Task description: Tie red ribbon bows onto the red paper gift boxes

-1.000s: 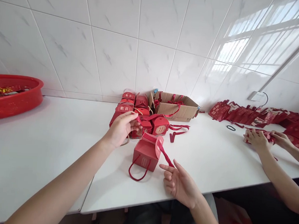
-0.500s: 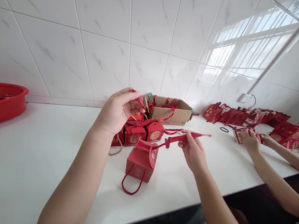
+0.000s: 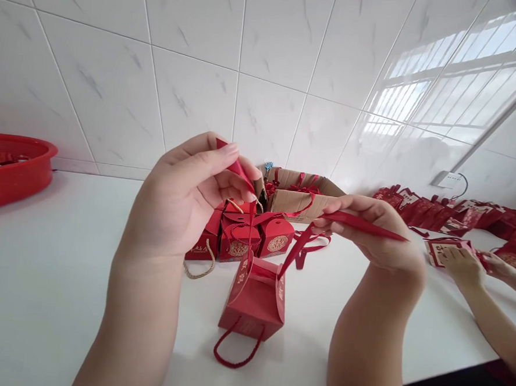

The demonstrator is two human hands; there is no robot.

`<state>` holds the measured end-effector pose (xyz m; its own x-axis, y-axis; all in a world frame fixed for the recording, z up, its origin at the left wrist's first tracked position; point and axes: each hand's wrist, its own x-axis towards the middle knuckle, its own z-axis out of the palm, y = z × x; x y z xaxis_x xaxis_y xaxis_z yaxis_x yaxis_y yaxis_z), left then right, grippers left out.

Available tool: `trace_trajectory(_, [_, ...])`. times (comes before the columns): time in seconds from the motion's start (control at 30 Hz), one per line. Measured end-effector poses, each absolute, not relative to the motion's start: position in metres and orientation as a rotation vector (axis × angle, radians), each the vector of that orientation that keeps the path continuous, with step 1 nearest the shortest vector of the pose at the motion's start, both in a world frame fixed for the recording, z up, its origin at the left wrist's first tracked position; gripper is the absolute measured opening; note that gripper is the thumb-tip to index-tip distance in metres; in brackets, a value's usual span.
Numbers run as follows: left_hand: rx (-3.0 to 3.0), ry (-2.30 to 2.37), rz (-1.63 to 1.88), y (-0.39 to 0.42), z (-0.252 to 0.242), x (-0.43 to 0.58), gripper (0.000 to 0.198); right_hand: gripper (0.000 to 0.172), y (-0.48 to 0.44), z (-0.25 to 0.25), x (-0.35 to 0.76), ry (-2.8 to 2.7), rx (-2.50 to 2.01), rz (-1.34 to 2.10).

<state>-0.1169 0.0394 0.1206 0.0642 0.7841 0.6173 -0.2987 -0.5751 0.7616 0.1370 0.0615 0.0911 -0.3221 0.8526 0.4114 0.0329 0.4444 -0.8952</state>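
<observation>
A small red gift box (image 3: 258, 301) with a dark red rope handle (image 3: 236, 363) stands on the white table in front of me, its top flaps partly apart. A red ribbon (image 3: 296, 250) runs up from both sides of its top. Above and left of the box, my left hand (image 3: 188, 194) pinches one end of this ribbon between thumb and fingers. On the right, my right hand (image 3: 365, 226) pinches the other end, and its tail lies across the hand. Both ribbon lengths look taut.
Behind the box stand several red gift boxes (image 3: 276, 241). A cardboard box (image 3: 296, 204) with red ribbons sits against the tiled wall. A red plastic basin (image 3: 41, 168) is at the left. At the right, another person's hands (image 3: 463, 267) hold a red box near rows of red bags (image 3: 440, 213).
My right hand has moved up and turned over with its ribbon end. The gift box's flaps have spread apart, and the ribbon is pulled straighter. My view has shifted slightly left.
</observation>
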Motion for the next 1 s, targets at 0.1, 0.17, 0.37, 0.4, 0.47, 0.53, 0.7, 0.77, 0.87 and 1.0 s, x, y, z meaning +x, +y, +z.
trace_trajectory(0.1, [1.53, 0.541, 1.704, 0.038, 0.122, -0.119, 0.015, 0.018, 0.06, 0.091, 0.139, -1.636, -0.831, 0.852])
trace_trajectory(0.17, [1.518, 0.625, 1.751, 0.038, 0.123, -0.12, 0.015, 0.025, 0.058, 0.093, 0.138, -1.566, -0.885, 0.708])
trace_trajectory(0.37, [1.47, 0.845, 1.854, 0.038, 0.124, -0.124, 0.02, 0.02, 0.052, 0.099, 0.134, -1.425, -1.019, 0.46])
trace_trajectory(0.4, [1.477, 0.873, 1.851, 0.038, 0.123, -0.125, 0.02, 0.019, 0.05, 0.099, 0.134, -1.42, -1.041, 0.437])
trace_trajectory(0.47, [1.527, 0.882, 1.856, 0.039, 0.122, -0.126, 0.019, 0.017, 0.047, 0.099, 0.136, -1.429, -1.105, 0.388])
trace_trajectory(0.53, [1.584, 0.835, 1.885, 0.04, 0.122, -0.128, 0.016, 0.02, 0.044, 0.099, 0.139, -1.465, -1.163, 0.336])
trace_trajectory(0.7, [1.588, 0.89, 1.897, 0.039, 0.123, -0.129, 0.026, 0.028, 0.04, 0.099, 0.145, -1.516, -1.19, 0.256])
trace_trajectory(0.77, [1.583, 0.899, 1.881, 0.039, 0.123, -0.129, 0.027, 0.029, 0.038, 0.1, 0.144, -1.526, -1.212, 0.25])
trace_trajectory(0.87, [1.618, 0.805, 1.857, 0.04, 0.123, -0.129, 0.021, 0.024, 0.035, 0.102, 0.143, -1.583, -1.22, 0.313])
trace_trajectory(1.0, [1.587, 0.836, 1.908, 0.041, 0.123, -0.128, 0.021, 0.019, 0.035, 0.101, 0.143, -1.616, -1.108, 0.431])
